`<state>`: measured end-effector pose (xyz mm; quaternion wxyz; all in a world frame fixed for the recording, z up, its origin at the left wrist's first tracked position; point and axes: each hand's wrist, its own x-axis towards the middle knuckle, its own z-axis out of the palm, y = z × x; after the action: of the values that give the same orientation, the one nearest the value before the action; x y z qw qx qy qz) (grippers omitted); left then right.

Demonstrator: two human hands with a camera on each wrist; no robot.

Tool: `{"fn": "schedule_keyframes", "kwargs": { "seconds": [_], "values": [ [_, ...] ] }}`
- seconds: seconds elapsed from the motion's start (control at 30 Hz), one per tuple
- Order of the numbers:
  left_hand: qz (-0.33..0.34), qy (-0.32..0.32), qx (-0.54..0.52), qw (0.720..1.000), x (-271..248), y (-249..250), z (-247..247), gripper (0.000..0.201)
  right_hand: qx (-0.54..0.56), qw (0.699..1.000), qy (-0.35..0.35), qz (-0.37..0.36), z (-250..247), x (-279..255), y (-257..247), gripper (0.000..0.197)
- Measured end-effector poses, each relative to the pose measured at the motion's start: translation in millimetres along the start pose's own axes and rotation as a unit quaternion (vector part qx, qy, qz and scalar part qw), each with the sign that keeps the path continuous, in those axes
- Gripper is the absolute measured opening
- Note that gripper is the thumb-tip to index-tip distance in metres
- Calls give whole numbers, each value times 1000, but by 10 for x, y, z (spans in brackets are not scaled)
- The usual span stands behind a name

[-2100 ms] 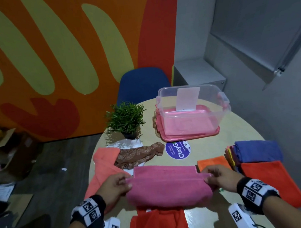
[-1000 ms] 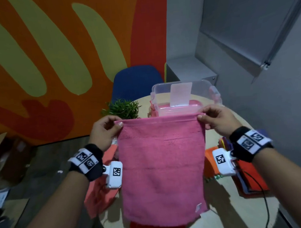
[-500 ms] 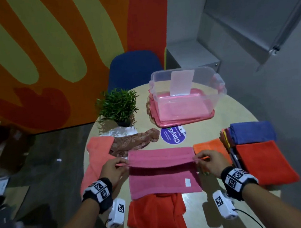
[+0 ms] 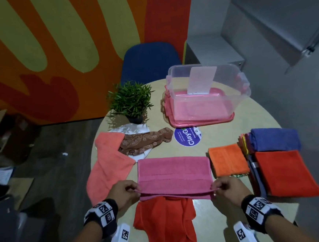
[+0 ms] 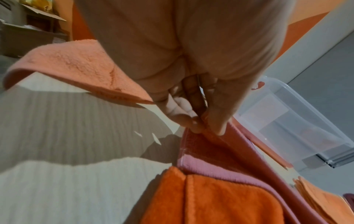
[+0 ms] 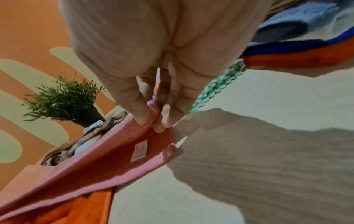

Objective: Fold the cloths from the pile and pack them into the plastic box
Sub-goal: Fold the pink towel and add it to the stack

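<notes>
A pink cloth point(image 4: 173, 174) lies folded in half across the near middle of the round table point(image 4: 232, 134). My left hand point(image 4: 125, 193) pinches its near left corner point(image 5: 203, 121). My right hand point(image 4: 227, 189) pinches its near right corner point(image 6: 153, 115), just above the lower layer. Under the pink cloth's near edge lies a crumpled red-orange cloth point(image 4: 165, 223). The clear plastic box point(image 4: 207, 90) stands on its pink lid at the far side of the table. A salmon cloth point(image 4: 108, 163) and a brown patterned cloth point(image 4: 145, 143) lie at the left.
Folded cloths are at the right: an orange one point(image 4: 227, 162), a blue one point(image 4: 274, 139) and a red one point(image 4: 285, 172) on a stack. A potted plant point(image 4: 131, 101) stands at the far left, a purple round sticker point(image 4: 187, 139) near the box, a blue chair point(image 4: 149, 60) behind the table.
The pink cloth, held up hanging a second ago, was laid on the table. Both hands have drawn its far edge toward me, over the near edge, folding it in half.
</notes>
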<state>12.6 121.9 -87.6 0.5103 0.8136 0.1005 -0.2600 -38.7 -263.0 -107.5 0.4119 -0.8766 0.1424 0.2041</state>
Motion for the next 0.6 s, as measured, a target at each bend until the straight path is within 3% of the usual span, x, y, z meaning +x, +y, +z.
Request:
{"fn": "schedule_keyframes", "kwargs": {
  "seconds": [0.17, 0.37, 0.6],
  "values": [
    [-5, -5, 77, 997, 33, -132, 21, 25, -69, 997, -20, 3, 116, -22, -7, 26],
    [10, -37, 180, 983, 178, -201, 68, 13, -131, 990, -47, -22, 175, -15, -90, 18],
    [35, 3, 279, 960, 301, -174, 226, 22, -154, 987, -32, -11, 234, 68, -52, 19]
  ]
}}
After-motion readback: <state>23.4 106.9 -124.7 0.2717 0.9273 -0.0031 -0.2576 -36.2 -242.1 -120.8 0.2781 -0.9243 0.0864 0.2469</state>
